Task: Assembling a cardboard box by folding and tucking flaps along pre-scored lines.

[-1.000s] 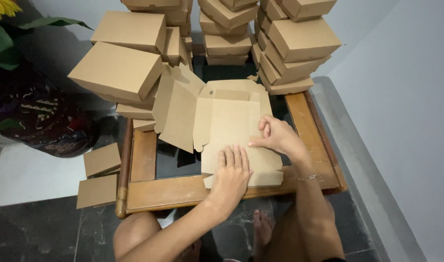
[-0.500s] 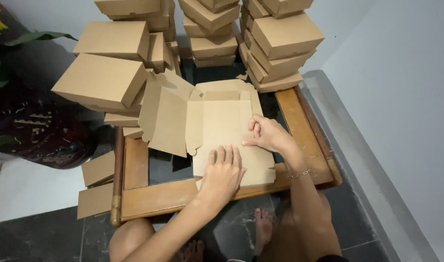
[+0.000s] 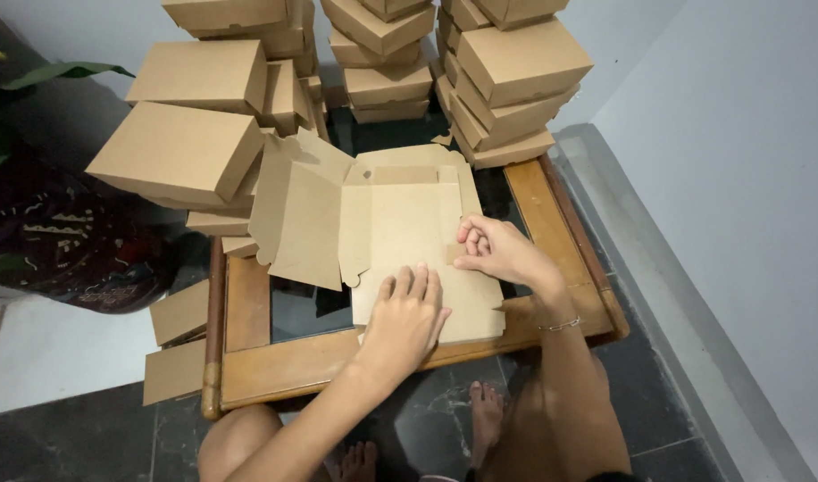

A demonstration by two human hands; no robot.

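Low wooden glass-topped table (image 3: 266, 366): flat brown cardboard box blank (image 3: 409, 241) centred. Left hand (image 3: 407, 317) open, pressing at 6 o'clock; right hand (image 3: 498, 252) pinches side flap at 3. Light, stiff, creasable; best held by flap edges.

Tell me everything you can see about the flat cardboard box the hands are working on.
The unfolded cardboard box is plain brown card, lying open on a wooden-framed, dark glass-topped table. Its left panel tilts upward, with notched tabs along its edges; the far flap is folded. The near edge slightly overhangs the frame. The left hand presses flat on the near panel, and the right hand pinches a small side flap at the right edge. Finished boxes are stacked behind it.
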